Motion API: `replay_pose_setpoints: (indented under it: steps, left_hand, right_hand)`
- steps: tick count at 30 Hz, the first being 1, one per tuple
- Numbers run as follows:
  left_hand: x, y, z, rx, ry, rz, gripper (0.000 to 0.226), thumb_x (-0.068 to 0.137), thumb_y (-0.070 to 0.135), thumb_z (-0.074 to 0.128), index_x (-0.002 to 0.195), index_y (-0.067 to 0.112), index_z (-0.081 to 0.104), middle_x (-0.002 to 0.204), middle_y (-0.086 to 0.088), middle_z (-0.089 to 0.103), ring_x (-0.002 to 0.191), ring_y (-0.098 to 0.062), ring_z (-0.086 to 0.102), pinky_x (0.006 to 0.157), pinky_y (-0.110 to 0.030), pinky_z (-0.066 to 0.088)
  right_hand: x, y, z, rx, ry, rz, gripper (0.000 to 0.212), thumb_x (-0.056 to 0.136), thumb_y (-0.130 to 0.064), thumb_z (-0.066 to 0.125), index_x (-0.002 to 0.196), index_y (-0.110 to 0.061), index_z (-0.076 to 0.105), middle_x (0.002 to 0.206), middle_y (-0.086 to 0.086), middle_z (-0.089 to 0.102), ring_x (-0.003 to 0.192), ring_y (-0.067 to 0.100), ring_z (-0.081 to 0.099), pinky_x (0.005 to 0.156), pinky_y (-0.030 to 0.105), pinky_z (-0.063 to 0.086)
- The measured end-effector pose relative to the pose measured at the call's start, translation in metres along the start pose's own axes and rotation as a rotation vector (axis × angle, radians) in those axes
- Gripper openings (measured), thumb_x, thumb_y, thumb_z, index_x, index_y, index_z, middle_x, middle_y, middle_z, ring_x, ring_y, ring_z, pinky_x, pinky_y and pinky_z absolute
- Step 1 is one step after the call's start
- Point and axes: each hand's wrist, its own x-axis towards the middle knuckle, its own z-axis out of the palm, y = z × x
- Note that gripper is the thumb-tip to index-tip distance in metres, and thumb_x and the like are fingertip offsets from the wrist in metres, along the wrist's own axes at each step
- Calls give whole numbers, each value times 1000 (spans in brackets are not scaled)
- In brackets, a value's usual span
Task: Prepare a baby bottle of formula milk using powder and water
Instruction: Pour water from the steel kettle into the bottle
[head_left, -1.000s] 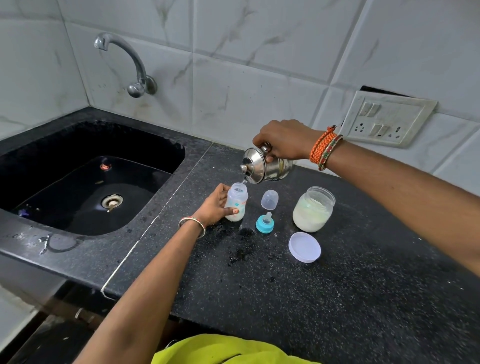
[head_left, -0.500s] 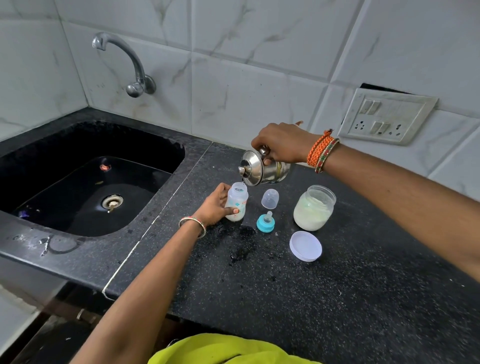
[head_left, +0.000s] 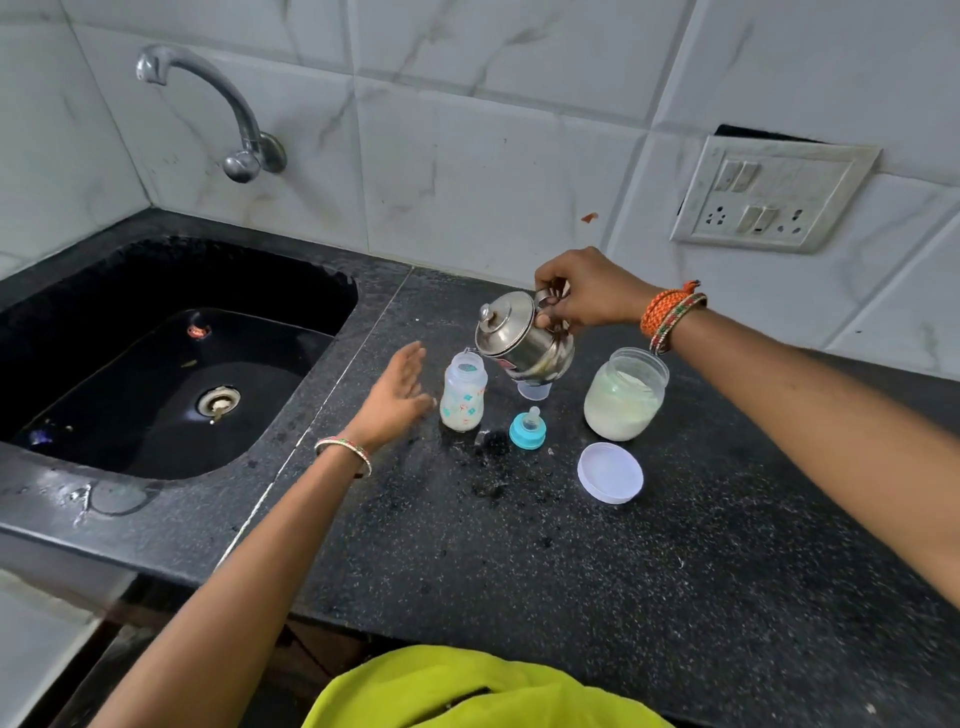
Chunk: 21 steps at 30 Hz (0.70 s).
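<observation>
A small clear baby bottle (head_left: 463, 392) stands uncapped on the black counter (head_left: 571, 561), whitish at the bottom. My right hand (head_left: 584, 291) grips the handle of a small steel kettle (head_left: 522, 338), tilted with its spout at the bottle's mouth. My left hand (head_left: 397, 397) hovers open just left of the bottle, fingers spread, not touching it. The blue ring with its teat (head_left: 528, 429) lies in front of the kettle. A clear cap (head_left: 535, 391) sits partly hidden under the kettle. An open jar of white powder (head_left: 625, 395) stands to the right, its white lid (head_left: 610, 472) lying in front.
A black sink (head_left: 171, 364) with a drain is set in the counter at left, under a steel tap (head_left: 223, 104). A wall socket plate (head_left: 769, 195) sits at the back right. Wet spots and dark specks mark the counter near the bottle.
My left hand has let go of the bottle and opened beside it. The kettle has come lower and nearer the bottle, less steeply tilted.
</observation>
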Motion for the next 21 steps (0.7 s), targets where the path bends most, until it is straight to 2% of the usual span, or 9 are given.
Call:
replay_pose_setpoints:
  steps: [3, 6, 8, 10, 14, 18, 21]
  left_hand:
    - [11, 6, -13, -30, 90, 10, 61, 83, -18, 50, 138, 4, 35, 147, -13, 38, 138, -24, 35, 108, -27, 33]
    - [30, 17, -12, -20, 116, 41, 48, 84, -17, 47, 129, 0, 46, 133, -15, 53, 125, -24, 51, 96, -20, 44]
    - [45, 28, -5, -39, 120, 70, 41, 86, -15, 46, 124, 1, 52, 123, -12, 59, 111, -18, 59, 85, -13, 49]
    - [64, 41, 5, -75, 106, 91, 37, 87, -13, 47, 119, 3, 56, 115, -8, 63, 103, -12, 61, 79, -12, 50]
    - [112, 66, 22, -91, 56, 103, 33, 87, -10, 49, 114, 7, 59, 106, 1, 65, 100, -10, 62, 78, -14, 50]
    - [164, 81, 39, -17, -3, 84, 30, 88, -8, 49, 111, 8, 59, 105, -3, 64, 96, -9, 60, 73, -9, 49]
    - [202, 77, 51, 62, -59, 38, 31, 89, -9, 48, 115, 5, 57, 106, -7, 62, 92, -7, 59, 71, -7, 48]
  right_hand:
    - [-5, 15, 3, 221, -4, 96, 19, 77, -9, 76, 77, -8, 57, 80, 8, 57, 78, 22, 62, 65, 37, 59]
    - [-7, 36, 7, 500, -3, 205, 16, 80, -3, 72, 82, -2, 57, 81, 7, 58, 83, 24, 68, 67, 42, 61]
    - [-6, 52, 9, 689, 20, 259, 16, 81, 1, 70, 78, -2, 54, 82, 10, 57, 84, 25, 68, 66, 44, 61]
    - [-1, 71, 9, 819, 78, 308, 21, 81, 3, 69, 72, -6, 52, 85, 14, 55, 88, 28, 67, 68, 46, 60]
    - [17, 115, 14, 939, 203, 358, 22, 81, 4, 68, 70, -7, 52, 87, 15, 51, 88, 31, 65, 65, 37, 61]
    - [46, 159, 29, 939, 244, 404, 25, 81, 6, 68, 69, -8, 51, 74, 8, 49, 78, 22, 63, 68, 39, 61]
    - [71, 190, 43, 958, 255, 455, 29, 81, 7, 67, 66, -8, 48, 72, 8, 49, 76, 19, 62, 67, 36, 61]
